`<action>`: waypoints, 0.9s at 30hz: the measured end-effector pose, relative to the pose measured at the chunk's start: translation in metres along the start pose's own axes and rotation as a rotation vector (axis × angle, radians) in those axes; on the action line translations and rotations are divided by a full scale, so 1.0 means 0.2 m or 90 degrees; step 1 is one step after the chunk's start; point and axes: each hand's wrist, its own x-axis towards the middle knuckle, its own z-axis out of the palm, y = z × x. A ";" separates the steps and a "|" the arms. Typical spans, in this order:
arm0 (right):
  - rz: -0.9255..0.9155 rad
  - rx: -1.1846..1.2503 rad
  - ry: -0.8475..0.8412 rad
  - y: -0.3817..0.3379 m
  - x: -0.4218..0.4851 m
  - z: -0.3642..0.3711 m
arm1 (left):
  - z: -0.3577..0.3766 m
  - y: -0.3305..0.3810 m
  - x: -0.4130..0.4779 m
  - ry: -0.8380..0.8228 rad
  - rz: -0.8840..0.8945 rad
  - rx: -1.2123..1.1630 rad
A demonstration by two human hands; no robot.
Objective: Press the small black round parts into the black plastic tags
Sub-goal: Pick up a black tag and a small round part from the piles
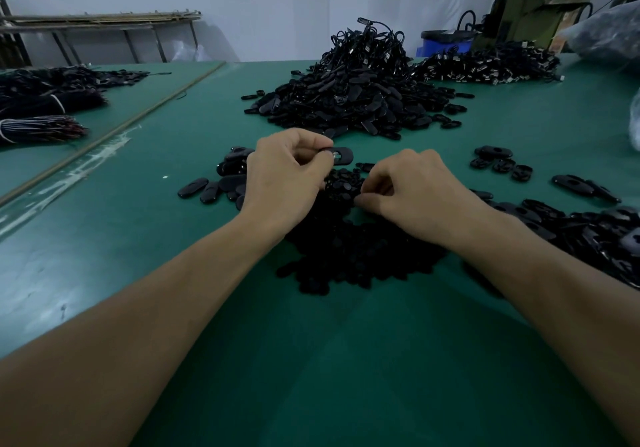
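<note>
Tag [341, 154] of black plastic sits pinched in the curled fingers of the left hand [287, 176], just above the heap of round parts [346, 186] on the table [207, 117]. Right hand [412, 186] curls its fingers into that heap; whether they hold a part I cannot tell. Likely picking; next comes aligning and pressing.

Dim in here, the light cool and flat from overhead; the back wall [277, 3] is the brightest thing. The green desk [173, 256] carries a pale sheen on its left side. Soft shadow pools under the left hand [284, 176] and right hand [408, 186], so the small round parts [346, 249] beneath merge into one black mass. A faint glint sits on the tag [343, 154] the left hand pinches. The wide lens stretches the forearms at the lower corners; the far machine [540, 13] looks soft.
</note>
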 end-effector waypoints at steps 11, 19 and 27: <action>-0.018 -0.077 -0.003 -0.04 -0.01 0.02 | 0.01 0.00 0.00 0.004 -0.003 -0.013; -0.027 -0.046 -0.027 -0.06 -0.01 0.01 | 0.01 0.01 -0.01 0.002 0.000 0.005; -0.068 -0.058 0.044 -0.03 0.01 0.02 | 0.01 0.02 -0.02 -0.004 -0.013 0.002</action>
